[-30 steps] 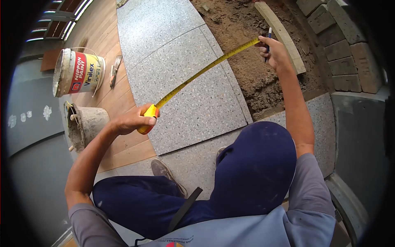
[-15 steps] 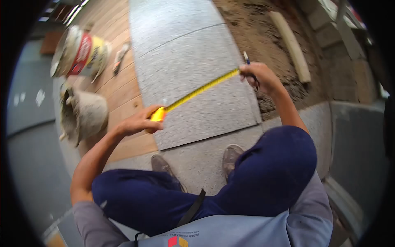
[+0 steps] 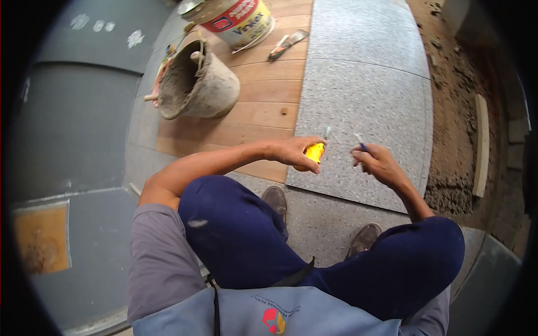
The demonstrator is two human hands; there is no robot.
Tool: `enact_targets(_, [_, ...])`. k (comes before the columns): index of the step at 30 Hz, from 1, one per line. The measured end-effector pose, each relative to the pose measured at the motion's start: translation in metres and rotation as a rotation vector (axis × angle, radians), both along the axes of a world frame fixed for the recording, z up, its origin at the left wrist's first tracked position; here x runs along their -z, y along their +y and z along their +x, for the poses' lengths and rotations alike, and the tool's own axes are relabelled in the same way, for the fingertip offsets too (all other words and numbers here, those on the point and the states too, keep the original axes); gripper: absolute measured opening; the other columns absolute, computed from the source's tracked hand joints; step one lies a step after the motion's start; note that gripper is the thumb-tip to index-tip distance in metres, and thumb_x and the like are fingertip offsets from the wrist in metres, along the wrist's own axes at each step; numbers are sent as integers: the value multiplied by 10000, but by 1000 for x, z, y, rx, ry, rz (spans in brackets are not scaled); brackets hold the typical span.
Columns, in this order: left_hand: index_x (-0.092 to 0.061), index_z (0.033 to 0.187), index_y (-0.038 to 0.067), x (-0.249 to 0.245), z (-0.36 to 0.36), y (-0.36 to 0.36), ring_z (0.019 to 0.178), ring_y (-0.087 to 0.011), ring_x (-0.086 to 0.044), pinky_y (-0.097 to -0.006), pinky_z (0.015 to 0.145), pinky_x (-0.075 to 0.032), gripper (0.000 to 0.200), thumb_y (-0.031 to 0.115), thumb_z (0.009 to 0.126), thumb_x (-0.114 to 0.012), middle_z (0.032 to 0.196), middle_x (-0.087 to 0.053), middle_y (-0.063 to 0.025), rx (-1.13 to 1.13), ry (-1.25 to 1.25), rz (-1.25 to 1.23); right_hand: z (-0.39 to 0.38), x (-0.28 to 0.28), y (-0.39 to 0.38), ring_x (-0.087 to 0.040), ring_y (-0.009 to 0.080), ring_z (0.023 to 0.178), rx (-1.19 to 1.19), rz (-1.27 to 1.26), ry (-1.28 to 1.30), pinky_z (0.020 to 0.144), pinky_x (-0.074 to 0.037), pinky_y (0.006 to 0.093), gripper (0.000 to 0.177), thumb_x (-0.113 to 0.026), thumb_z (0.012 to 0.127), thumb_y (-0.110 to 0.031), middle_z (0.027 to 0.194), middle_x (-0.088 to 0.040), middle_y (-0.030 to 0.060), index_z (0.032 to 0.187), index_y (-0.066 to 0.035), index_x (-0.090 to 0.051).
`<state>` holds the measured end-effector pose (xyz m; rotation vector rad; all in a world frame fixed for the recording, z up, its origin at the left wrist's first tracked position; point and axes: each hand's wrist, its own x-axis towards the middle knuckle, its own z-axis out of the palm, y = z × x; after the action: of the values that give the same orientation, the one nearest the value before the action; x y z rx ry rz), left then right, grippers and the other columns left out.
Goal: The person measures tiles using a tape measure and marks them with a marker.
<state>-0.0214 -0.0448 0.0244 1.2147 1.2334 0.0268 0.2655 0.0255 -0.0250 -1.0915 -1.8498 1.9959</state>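
My left hand (image 3: 291, 151) is closed around a yellow tape measure (image 3: 315, 155), held above the front part of a grey speckled tile (image 3: 358, 106). No blade stretches out of the tape measure. A small pale thing (image 3: 327, 131) shows just beyond that hand. To the right, my right hand (image 3: 381, 163) pinches a pen (image 3: 361, 143) with a blue barrel and a whitish end that points away from me. Both hands are over the tile, apart from each other.
A mortar-caked bucket (image 3: 218, 84) stands on wood-look tiles (image 3: 263, 101) at left, with a labelled paint pail (image 3: 246, 28) behind it. Beside the pail lies a scraper-like tool (image 3: 288, 45). Bare soil (image 3: 448, 84) and a pale wooden strip (image 3: 481, 145) border the right side.
The yellow blade stretched between my hands has gone back into the tape measure. My right hand has let go of its end, and the hands are closer together. My view has turned left.
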Motion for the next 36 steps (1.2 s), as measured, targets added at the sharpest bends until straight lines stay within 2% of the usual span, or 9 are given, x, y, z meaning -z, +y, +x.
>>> enact_targets(2, [-481,1387,21,18,-33,-12,935,-136,-558,-287,775,-500,731,323,821,-831,1054,-575,-73,-45,116,-26,12,11,3,-594,116,640,56,37,7,593,-480,288,294,-604,992,-258,756,-687,44,992,17,-707])
enact_targets(6, [-542,1276,1,83,-119,-78,1140,-375,-618,-459,962,-502,727,404,746,-834,1209,-631,-250,-247,570,462,34,22,20,-585,111,631,92,77,-147,578,-469,285,289,-618,985,-253,751,-686,43,966,25,-697])
enact_targets(13, [-395,1468,15,122,-232,-186,1296,-464,-486,-503,1082,-430,891,401,772,-795,1410,-480,-291,-678,1029,312,41,14,70,-549,87,594,46,207,-288,535,-439,261,220,-604,984,-198,719,-659,38,960,8,-676])
enact_targets(16, [-368,1490,29,135,-258,-232,1319,-468,-452,-510,1099,-411,900,391,778,-785,1424,-449,-290,-822,1122,384,26,1,105,-500,73,557,-14,259,-336,505,-399,251,196,-581,983,-177,690,-640,29,959,-5,-671])
enact_targets(22, [-362,1448,17,146,-292,-286,1304,-487,-448,-523,1102,-408,840,385,807,-761,1402,-455,-275,-1029,1196,287,-35,-29,154,-442,61,546,-221,418,-460,484,-360,258,237,-570,1014,-238,686,-571,4,957,-24,-655])
enact_targets(29, [-367,1466,29,153,-324,-322,1315,-459,-461,-516,1095,-419,816,443,865,-733,1453,-436,-275,-1087,1211,225,-126,-14,164,-438,71,540,-425,554,-448,480,-356,267,268,-557,1014,-267,678,-562,13,931,-28,-643])
enact_targets(32, [-433,1434,-18,142,-326,-332,1238,-470,-520,-507,1051,-434,834,488,853,-754,1351,-530,-304,-1028,1296,268,-153,-14,132,-443,74,547,-429,495,-465,489,-371,278,269,-550,1012,-261,686,-573,18,933,-21,-639])
enact_targets(35, [-533,1345,-10,116,-327,-347,1255,-450,-505,-502,1010,-453,733,458,840,-786,1337,-555,-263,-1121,1083,276,-152,20,123,-482,96,587,-486,522,-432,511,-390,292,250,-588,971,-216,663,-560,23,834,-11,-630])
enact_targets(36, [-609,1227,-15,117,-319,-351,1140,-449,-561,-513,961,-462,593,398,845,-797,1204,-624,-261,-940,1262,553,-160,5,107,-483,106,579,-479,488,-478,511,-400,311,272,-596,961,-222,644,-547,34,792,-10,-608])
